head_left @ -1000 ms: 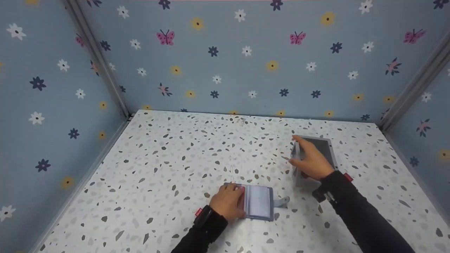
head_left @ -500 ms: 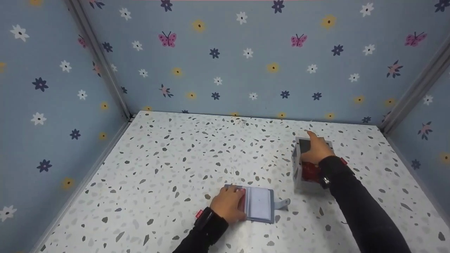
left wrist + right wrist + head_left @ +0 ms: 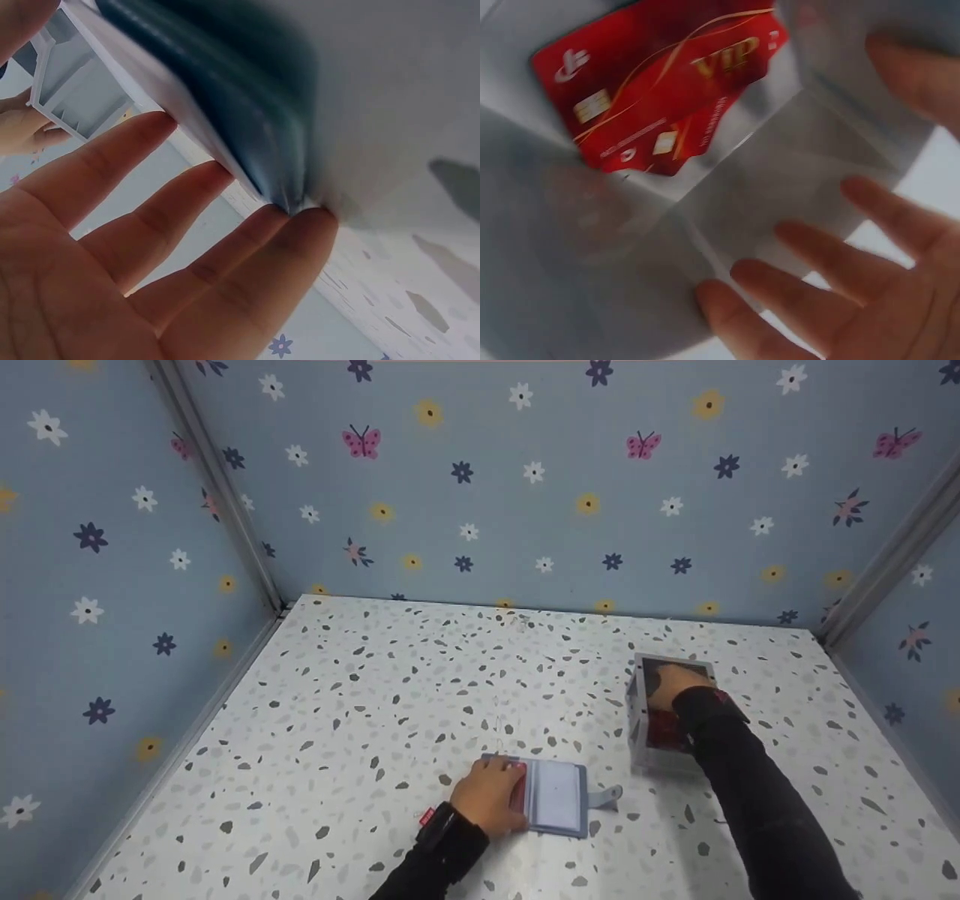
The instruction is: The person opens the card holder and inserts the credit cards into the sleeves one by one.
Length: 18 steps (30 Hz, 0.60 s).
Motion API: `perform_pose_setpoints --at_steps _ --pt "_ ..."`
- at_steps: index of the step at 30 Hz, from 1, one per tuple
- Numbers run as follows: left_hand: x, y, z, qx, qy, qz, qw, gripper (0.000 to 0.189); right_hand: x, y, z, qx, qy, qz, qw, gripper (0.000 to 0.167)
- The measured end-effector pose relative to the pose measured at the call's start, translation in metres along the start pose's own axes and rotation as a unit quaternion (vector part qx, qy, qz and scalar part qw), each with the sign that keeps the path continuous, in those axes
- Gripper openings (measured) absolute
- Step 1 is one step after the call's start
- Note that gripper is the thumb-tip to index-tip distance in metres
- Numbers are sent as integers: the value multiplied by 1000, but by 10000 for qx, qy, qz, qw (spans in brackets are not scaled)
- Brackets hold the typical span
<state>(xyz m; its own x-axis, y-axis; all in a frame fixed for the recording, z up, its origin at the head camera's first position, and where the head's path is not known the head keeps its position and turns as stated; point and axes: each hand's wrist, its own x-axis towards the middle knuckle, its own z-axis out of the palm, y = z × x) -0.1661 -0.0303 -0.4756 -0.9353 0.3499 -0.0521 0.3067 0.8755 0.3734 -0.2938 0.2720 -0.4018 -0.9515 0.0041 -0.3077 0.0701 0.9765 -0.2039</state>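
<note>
A grey-blue card holder (image 3: 559,799) lies opened flat, its pale sleeves showing on the right half and its snap strap pointing right. My left hand (image 3: 487,795) holds the left half between thumb and fingers, covering most of it. A red strip (image 3: 517,789) shows beside its fingertips. In the left wrist view, the fingertips (image 3: 221,171) touch the holder's edge. My right hand (image 3: 673,686) reaches into a grey box (image 3: 639,750). In the right wrist view, its fingers (image 3: 817,247) are spread, apart from the red VIP cards (image 3: 656,71) overlapping inside the box.
The speckled white table (image 3: 360,697) meets a blue flowered wall (image 3: 495,487) at the back. Side panels with grey metal posts (image 3: 217,487) close in the left and right. The box stands right of the card holder.
My right hand has moved from above the box's left side, over its opening, and down inside it. The left hand stays on the card holder.
</note>
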Motion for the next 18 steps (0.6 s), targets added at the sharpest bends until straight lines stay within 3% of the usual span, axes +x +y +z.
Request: perform_pose_setpoints --at_steps 8,12,18 --pt "0 1 -1 59 -39 -37 10000 75 4 0 16 -160 -381 220 9989 53" --pt "0 0 -1 51 1 -17 10000 75 7 2 21 -348 -570 249 9975 36" --pt "-2 0 0 71 137 86 9998 74 -2 1 24 -470 -291 -61 9985 13"
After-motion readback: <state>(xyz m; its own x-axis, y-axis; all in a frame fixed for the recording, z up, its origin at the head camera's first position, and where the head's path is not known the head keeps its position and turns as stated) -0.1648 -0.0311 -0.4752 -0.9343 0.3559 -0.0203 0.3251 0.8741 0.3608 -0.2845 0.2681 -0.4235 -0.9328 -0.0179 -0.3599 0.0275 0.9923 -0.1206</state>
